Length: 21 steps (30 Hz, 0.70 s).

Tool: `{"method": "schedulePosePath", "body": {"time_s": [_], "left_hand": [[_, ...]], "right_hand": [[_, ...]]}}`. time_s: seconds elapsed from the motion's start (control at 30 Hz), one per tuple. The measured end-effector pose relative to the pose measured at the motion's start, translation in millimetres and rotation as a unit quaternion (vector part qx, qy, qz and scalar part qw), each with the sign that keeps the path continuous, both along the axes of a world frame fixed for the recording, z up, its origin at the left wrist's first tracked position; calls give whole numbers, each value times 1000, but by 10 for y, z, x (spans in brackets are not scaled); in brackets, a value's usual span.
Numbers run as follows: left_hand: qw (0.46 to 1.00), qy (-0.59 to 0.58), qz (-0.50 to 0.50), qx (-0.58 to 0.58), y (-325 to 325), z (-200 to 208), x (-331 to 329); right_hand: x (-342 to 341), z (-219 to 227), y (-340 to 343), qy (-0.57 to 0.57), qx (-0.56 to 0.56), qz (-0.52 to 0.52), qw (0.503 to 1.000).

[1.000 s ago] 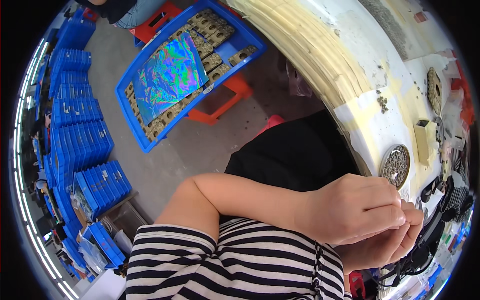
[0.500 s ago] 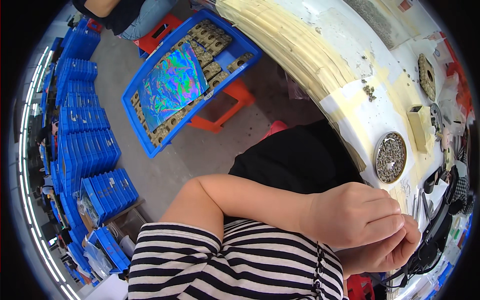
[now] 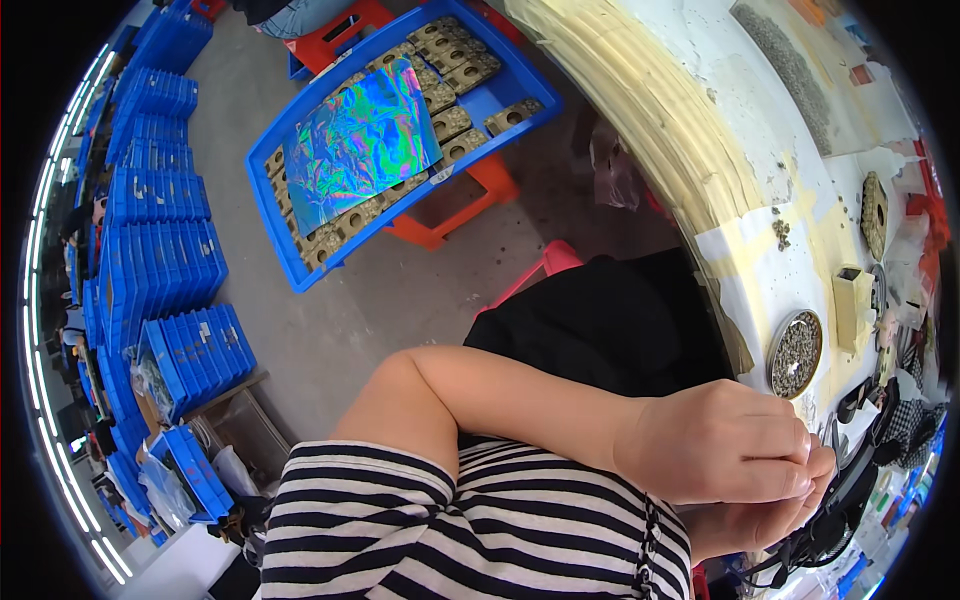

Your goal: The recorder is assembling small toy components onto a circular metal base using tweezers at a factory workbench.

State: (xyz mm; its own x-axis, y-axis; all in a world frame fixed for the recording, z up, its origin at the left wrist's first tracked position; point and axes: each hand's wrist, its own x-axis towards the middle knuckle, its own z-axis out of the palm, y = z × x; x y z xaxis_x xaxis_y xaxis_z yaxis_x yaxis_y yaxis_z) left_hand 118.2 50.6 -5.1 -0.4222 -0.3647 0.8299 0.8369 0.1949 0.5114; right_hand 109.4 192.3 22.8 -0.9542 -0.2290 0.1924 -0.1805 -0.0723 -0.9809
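Observation:
At the right, close to the table edge, my left hand (image 3: 715, 440) is closed, its thumb and fingers pinched together. Just below and partly behind it, my right hand (image 3: 762, 522) is curled, with its fingertips meeting the left ones. Whatever lies between the fingertips is hidden. Beyond the hands a round dish of small grey stones (image 3: 797, 353) rests on the paper-covered table (image 3: 745, 245). A cream-coloured open box (image 3: 852, 310) stands past the dish, and farther off is a speckled block with a dark hole (image 3: 874, 216).
To the left, a blue tray (image 3: 530, 75) on a red stool (image 3: 430, 232) holds several speckled blocks (image 3: 325, 243) under a shiny rainbow sheet (image 3: 360, 145). Blue crates (image 3: 165, 250) are stacked along the far left. Another person (image 3: 305, 15) sits at the top. Loose stones (image 3: 780, 232) dot the table.
The view has shifted, so the dish and box appear farther right and lower. My hands stay together at the fingertips; my left fingers have turned slightly, and my right hand is more covered.

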Motion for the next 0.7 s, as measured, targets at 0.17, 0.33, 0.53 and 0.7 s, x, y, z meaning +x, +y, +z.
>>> {"method": "schedulePosePath", "body": {"time_s": [0.17,0.33,0.53,0.7], "left_hand": [[997,-14,61,-36,-177,0,6],[999,-7,50,12,-404,-18,-3],[992,-42,99,59,-588,-66,15],[987,-58,137,56,-750,-149,45]], "right_hand": [[72,65,-313,88,104,-94,986],[50,127,-498,39,64,-4,997],[20,96,-801,49,80,-2,996],[-50,23,-919,124,151,-13,981]]}}
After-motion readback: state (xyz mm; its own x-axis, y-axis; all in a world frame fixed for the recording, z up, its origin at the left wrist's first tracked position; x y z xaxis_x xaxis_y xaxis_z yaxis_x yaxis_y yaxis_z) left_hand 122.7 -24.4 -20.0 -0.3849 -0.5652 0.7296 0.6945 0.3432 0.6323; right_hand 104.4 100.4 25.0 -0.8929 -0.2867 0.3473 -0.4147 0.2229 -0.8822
